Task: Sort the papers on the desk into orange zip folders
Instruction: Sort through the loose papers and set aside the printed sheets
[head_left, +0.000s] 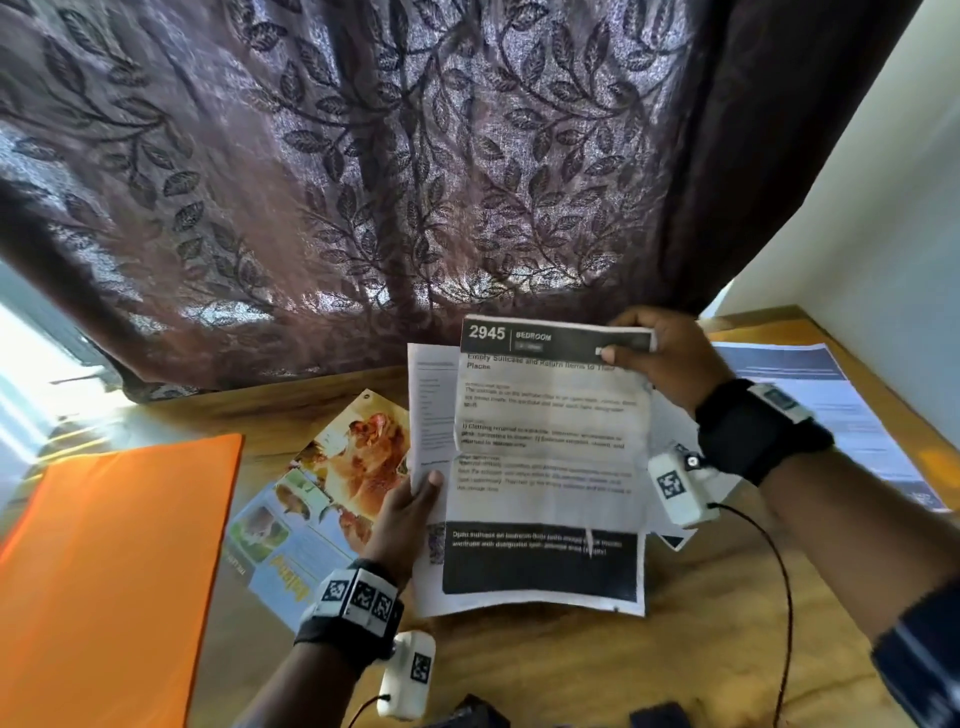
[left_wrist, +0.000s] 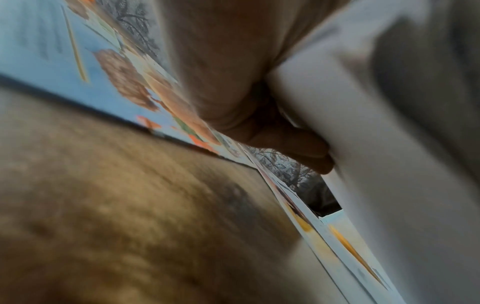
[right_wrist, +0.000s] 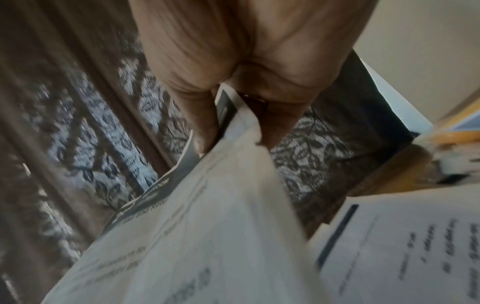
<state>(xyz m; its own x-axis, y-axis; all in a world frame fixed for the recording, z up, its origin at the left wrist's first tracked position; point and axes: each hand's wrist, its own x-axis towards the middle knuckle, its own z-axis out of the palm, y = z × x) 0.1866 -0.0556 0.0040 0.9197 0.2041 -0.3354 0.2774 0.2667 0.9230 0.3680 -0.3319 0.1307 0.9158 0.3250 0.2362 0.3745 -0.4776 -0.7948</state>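
Across wooden worktop (head_left: 545, 670) before you: orange zip folder (head_left: 114, 561) flat at left, colour leaflet (head_left: 317, 499) beside it, printed sheet (head_left: 810, 400) at far right by pale wall (head_left: 883, 208). Leaf-patterned curtain (head_left: 363, 156) hangs behind. Your right hand (head_left: 660, 358) pinches top corner of "2945 BEDROOM" paper (head_left: 550, 457); your left hand (head_left: 410, 514) grips white sheet (head_left: 431, 410) behind it, both raised off worktop.

one orange folder (head_left: 111, 566), two hands (head_left: 402, 512)
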